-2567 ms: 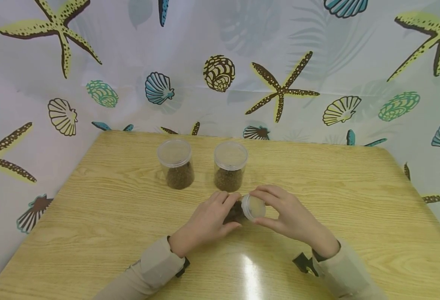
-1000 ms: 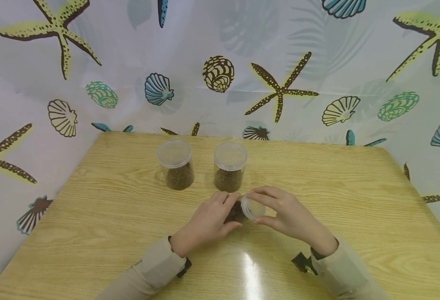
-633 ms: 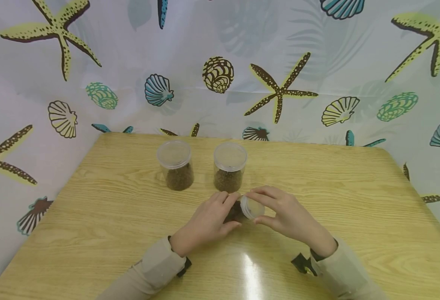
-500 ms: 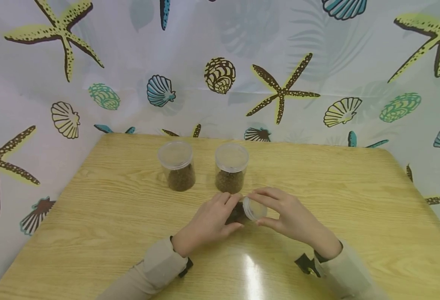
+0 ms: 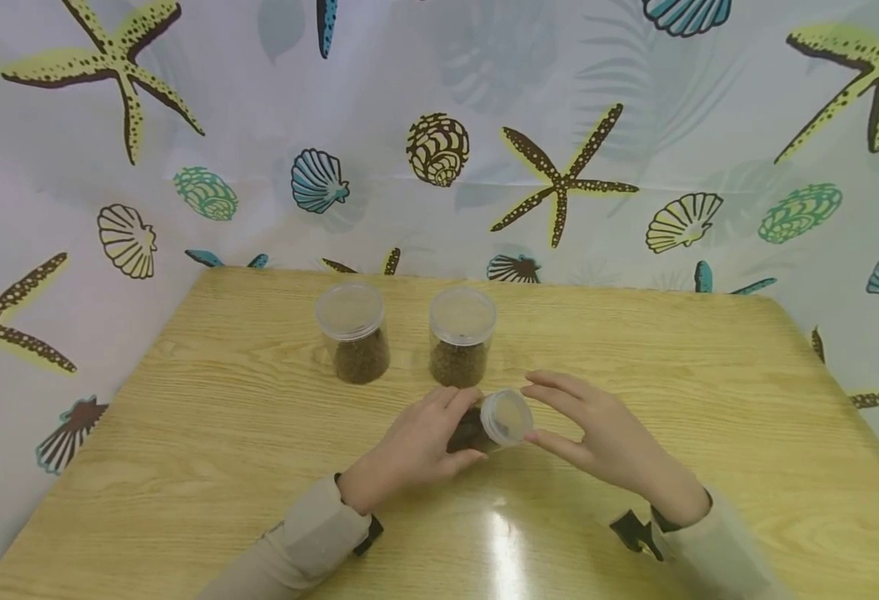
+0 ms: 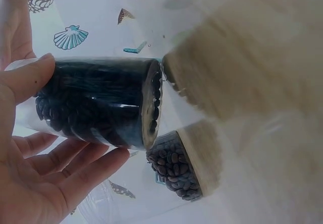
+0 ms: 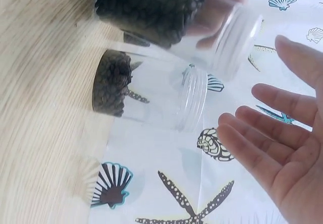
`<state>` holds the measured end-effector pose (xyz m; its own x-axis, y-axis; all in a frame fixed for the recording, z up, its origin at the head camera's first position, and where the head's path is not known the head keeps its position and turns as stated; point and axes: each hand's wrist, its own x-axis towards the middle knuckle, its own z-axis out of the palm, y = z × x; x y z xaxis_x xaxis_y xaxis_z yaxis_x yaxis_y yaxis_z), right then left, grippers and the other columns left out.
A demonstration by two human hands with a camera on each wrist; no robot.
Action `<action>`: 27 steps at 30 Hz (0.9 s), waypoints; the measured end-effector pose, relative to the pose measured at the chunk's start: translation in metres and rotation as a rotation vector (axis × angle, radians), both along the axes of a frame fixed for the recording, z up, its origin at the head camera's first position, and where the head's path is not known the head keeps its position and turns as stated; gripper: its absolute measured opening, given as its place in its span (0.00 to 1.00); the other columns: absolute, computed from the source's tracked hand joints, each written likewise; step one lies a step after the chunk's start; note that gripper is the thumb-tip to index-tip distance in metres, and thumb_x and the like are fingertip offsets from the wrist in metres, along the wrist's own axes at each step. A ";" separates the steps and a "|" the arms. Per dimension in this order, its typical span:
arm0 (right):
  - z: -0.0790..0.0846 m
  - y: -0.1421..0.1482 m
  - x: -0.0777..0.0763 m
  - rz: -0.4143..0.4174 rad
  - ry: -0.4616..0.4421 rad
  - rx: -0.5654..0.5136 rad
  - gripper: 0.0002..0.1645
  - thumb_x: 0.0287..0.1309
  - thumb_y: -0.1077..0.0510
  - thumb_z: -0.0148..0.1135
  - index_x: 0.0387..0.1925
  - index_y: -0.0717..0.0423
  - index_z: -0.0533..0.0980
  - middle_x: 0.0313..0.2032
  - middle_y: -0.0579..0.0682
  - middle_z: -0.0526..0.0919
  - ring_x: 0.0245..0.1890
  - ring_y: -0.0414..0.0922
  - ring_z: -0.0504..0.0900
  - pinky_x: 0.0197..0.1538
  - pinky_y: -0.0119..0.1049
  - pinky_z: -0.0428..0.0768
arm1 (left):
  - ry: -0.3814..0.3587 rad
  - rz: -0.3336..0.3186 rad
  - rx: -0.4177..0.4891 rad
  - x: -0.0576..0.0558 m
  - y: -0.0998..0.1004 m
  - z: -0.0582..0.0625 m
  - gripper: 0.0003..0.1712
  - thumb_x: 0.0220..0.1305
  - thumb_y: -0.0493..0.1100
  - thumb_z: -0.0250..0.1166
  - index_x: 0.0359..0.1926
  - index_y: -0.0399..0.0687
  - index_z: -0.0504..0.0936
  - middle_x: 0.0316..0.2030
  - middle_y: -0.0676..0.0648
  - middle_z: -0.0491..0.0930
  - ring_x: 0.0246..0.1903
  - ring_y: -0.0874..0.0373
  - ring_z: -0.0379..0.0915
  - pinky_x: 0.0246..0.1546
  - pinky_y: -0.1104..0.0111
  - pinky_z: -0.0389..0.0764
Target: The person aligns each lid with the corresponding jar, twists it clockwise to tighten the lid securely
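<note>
My left hand (image 5: 417,437) grips a clear plastic jar (image 5: 471,429) part-filled with dark coffee beans, also in the left wrist view as the nearer jar (image 6: 96,100). Its screw lid (image 5: 508,417) is on and tips toward the right. Whether the jar's base touches the table cannot be told. Fingers spread and slightly bent, my right hand (image 5: 604,433) hovers just right of the lid. In the right wrist view the right hand (image 7: 282,143) holds nothing, with a gap between its fingertips and the held jar (image 7: 151,12).
Behind the hands stand two more lidded jars, a left one (image 5: 360,350) and a right one (image 5: 458,354), each with coffee beans inside. The wooden table (image 5: 671,350) ends at a curtain (image 5: 379,100) printed with shells and starfish.
My right hand has let go of the lid and drawn back to the right, fingers spreading. My left hand keeps its grip on the jar, nearly unmoved.
</note>
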<state>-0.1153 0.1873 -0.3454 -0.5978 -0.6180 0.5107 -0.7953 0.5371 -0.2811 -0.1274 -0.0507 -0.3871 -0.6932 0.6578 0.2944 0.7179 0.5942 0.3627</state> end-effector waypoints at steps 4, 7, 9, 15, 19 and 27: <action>0.003 0.009 0.002 -0.031 0.029 -0.027 0.28 0.60 0.42 0.53 0.45 0.63 0.76 0.48 0.58 0.77 0.45 0.54 0.78 0.41 0.45 0.78 | -0.068 -0.002 0.030 0.002 -0.001 0.000 0.37 0.51 0.51 0.69 0.57 0.41 0.64 0.49 0.44 0.73 0.48 0.54 0.71 0.46 0.62 0.74; 0.004 0.016 0.004 -0.042 0.050 -0.038 0.27 0.61 0.43 0.51 0.44 0.64 0.76 0.46 0.57 0.78 0.43 0.53 0.79 0.40 0.45 0.79 | -0.136 -0.019 0.067 0.003 -0.002 0.000 0.36 0.52 0.50 0.68 0.57 0.39 0.64 0.49 0.44 0.74 0.48 0.54 0.72 0.46 0.63 0.74; 0.004 0.020 0.005 -0.050 0.057 -0.039 0.25 0.61 0.44 0.52 0.42 0.63 0.77 0.43 0.55 0.79 0.41 0.51 0.80 0.38 0.43 0.79 | -0.180 -0.038 0.091 0.003 -0.003 0.000 0.35 0.53 0.48 0.68 0.56 0.37 0.64 0.49 0.43 0.74 0.47 0.53 0.73 0.46 0.65 0.75; 0.004 0.030 0.009 -0.088 0.052 -0.005 0.12 0.59 0.51 0.57 0.32 0.57 0.78 0.32 0.46 0.80 0.30 0.41 0.79 0.31 0.34 0.79 | -0.296 -0.063 0.096 0.002 -0.004 0.002 0.34 0.54 0.47 0.68 0.55 0.36 0.62 0.49 0.41 0.75 0.47 0.53 0.74 0.46 0.69 0.74; 0.003 0.034 0.012 -0.115 0.042 0.016 0.06 0.55 0.57 0.62 0.25 0.53 0.76 0.24 0.40 0.78 0.23 0.34 0.75 0.26 0.27 0.75 | -0.319 -0.057 0.095 0.001 -0.003 0.004 0.36 0.53 0.47 0.68 0.57 0.36 0.62 0.48 0.41 0.76 0.46 0.54 0.75 0.45 0.69 0.75; 0.004 0.040 0.015 -0.124 0.030 0.041 0.07 0.53 0.61 0.61 0.22 0.52 0.74 0.19 0.35 0.71 0.20 0.28 0.66 0.22 0.25 0.72 | -0.332 -0.042 0.076 -0.001 0.001 0.005 0.35 0.51 0.48 0.70 0.54 0.37 0.63 0.47 0.41 0.76 0.44 0.54 0.76 0.43 0.70 0.75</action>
<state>-0.1000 0.2275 -0.3412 -0.6559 -0.5607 0.5054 -0.7296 0.6427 -0.2338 -0.1280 -0.0494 -0.3824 -0.7323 0.6726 0.1061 0.5762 0.5291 0.6229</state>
